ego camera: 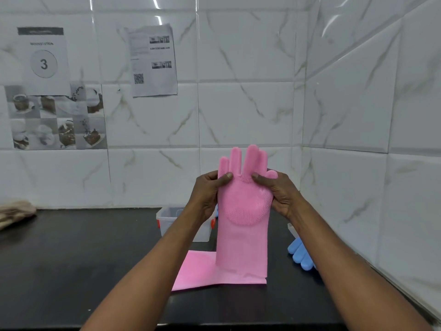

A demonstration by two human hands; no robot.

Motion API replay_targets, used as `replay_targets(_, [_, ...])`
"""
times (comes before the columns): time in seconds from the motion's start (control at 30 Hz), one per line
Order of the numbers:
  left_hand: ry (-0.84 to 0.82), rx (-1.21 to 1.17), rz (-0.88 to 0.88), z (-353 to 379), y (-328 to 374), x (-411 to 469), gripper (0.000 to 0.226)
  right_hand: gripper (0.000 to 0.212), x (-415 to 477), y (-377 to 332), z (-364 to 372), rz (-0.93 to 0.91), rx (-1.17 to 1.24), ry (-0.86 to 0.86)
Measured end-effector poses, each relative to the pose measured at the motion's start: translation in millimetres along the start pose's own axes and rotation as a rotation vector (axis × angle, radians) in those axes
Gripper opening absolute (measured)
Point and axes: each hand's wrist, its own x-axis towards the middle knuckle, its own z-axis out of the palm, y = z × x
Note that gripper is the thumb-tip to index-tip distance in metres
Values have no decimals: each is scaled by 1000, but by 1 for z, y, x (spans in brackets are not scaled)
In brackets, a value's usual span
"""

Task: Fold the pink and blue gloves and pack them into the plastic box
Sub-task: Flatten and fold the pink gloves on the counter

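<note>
White marbled wall tiles (245,111); black countertop (71,259); taped papers (154,60).

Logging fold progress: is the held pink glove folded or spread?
Spread: the pink bristled silicone glove hangs full length, fingers up, between left hand and right hand.

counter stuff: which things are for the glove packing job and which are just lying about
For the job: pink glove held up, second pink glove lying flat, blue glove, plastic box.

Lying about: brown cloth, wall papers.
</note>
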Motion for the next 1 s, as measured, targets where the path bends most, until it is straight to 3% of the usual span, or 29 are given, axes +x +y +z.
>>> replay_targets(0.1, [170, 218, 44, 9, 2, -6, 35, 39, 0, -4, 1, -18, -48, 80])
replay_targets(0.17, [377, 466, 150, 15, 2, -20, 30, 28, 1, -14, 7, -78, -208, 169])
replay_targets(0.2, [378, 488, 153, 18, -2, -28, 32, 19, 2, -21, 11, -129, -317, 198])
replay_targets(0.27, [189, 273, -44, 30, -8, -49, 60, 8, -1, -33, 27, -263, -597, 197])
replay_targets(0.33, [-26, -182, -215, 38, -15, -61, 78, 11, -11, -34, 50, -367, -918, 138])
replay_targets(0.43, [-148, -687, -132, 31, -20, -64, 80, 13, -38, -4, 88, -378, -1299, -62])
replay_targets(0.5, [-131, -806, -111, 22, -21, -63, 72, 31, -52, 18, 96, -292, -1374, -233])
replay_targets(0.57, [-126, -830, -153, 11, -21, -59, 70, 48, -63, 24, 86, -181, -1170, -333])
replay_targets(0.6, [-157, -858, -178, 7, -21, -59, 70, 50, -68, 23, 74, -167, -1017, -296])
replay_targets(0.63, [-176, -896, -196, 5, -22, -57, 69, 45, -71, 19, 60, -185, -871, -189])
replay_targets(0.7, [-136, -957, -175, -4, -20, -60, 55, 34, -75, 32, 36, -186, -628, 186])
replay_targets(0.77, [-159, -980, -143, 0, -13, -55, 31, 51, -75, 47, 8, 20, -388, 451])
replay_targets(0.83, [-154, -960, -136, 9, -4, -49, 24, 76, -76, 68, -6, 354, -49, 368])
replay_targets(0.9, [-147, -925, -139, 15, 1, -44, 29, 85, -78, 86, -14, 512, 316, 253])
replay_targets(1.0, [-169, -812, -148, 7, 0, -42, 32, 49, -75, 87, -21, 385, 491, 230])
